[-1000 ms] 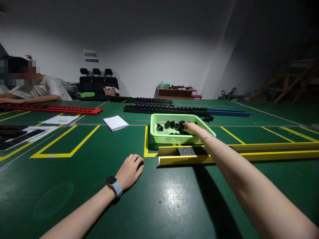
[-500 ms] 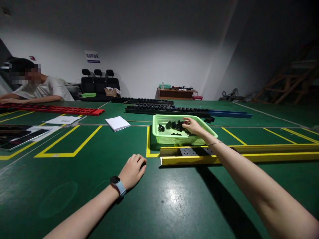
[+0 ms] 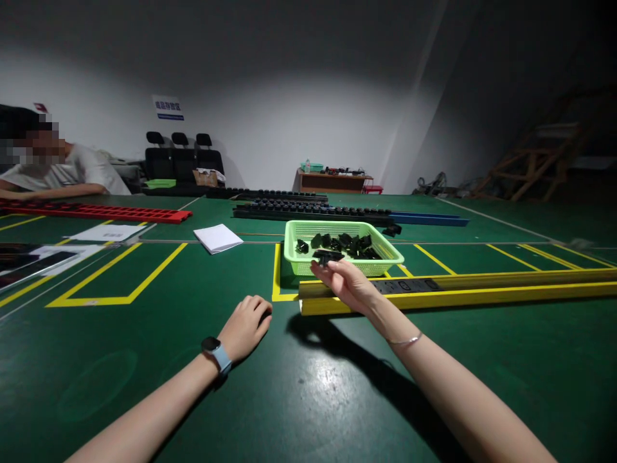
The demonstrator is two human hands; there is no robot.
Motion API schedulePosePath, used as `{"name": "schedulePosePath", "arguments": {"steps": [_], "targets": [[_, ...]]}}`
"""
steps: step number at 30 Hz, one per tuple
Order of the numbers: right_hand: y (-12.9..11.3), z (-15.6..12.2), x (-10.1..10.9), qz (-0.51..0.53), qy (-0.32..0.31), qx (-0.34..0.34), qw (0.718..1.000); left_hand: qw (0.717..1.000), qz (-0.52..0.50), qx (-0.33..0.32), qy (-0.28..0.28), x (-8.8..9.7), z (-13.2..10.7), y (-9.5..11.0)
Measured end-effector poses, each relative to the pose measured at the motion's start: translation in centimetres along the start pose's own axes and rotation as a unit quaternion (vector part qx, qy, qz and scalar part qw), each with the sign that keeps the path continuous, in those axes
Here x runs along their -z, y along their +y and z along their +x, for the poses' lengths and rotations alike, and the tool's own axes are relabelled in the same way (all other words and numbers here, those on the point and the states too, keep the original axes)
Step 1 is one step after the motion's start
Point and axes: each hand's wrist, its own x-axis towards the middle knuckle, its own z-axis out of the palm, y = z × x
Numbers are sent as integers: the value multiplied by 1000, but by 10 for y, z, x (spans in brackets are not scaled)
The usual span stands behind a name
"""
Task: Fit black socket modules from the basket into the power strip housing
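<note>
My right hand (image 3: 348,281) pinches a small black plastic part (image 3: 328,256) in front of the near rim of a light green basket (image 3: 295,257). Several similar black parts (image 3: 344,242) lie loose inside that basket. Below the hand runs a long yellow channel rail (image 3: 463,292), with dark perforated plates (image 3: 405,286) set in its groove. My left hand (image 3: 245,328) rests on the green table (image 3: 241,411), left of the rail's end, its fingers loosely bent and the thumb apart. Nothing shows in it, though its fingertips are partly hidden.
A white folded paper (image 3: 218,238) lies left of the basket. Behind stand long black racks (image 3: 313,211) and a blue rail (image 3: 429,219). At far left, a person (image 3: 91,170) leans over a red rail (image 3: 120,213). Yellow tape (image 3: 164,270) marks the tabletop.
My right hand has come out of the basket, moving left and toward me, with a black part in its fingers. My left hand stays resting on the table. The view has shifted slightly.
</note>
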Motion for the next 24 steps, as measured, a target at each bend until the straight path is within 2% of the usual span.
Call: {"name": "schedulePosePath", "arguments": {"steps": [3,6,13,17,21,24], "targets": [[13,13,-8,-25,-4,2,1000,1000,-4,1,0,0,0,-1],[27,24,-7,-118,-2,29,993,1000,-7,1,0,0,0,0],[53,29,12,-333,-42,113,935,1000,-8,4,-3,1,2,3],[55,25,15,-408,-65,148,899,1000,-9,3,0,1,2,2],[47,19,9,-445,-111,128,879,1000,-8,2,0,1,1,2],[41,17,8,-495,-112,114,854,1000,-6,5,-4,1,1,2]]}}
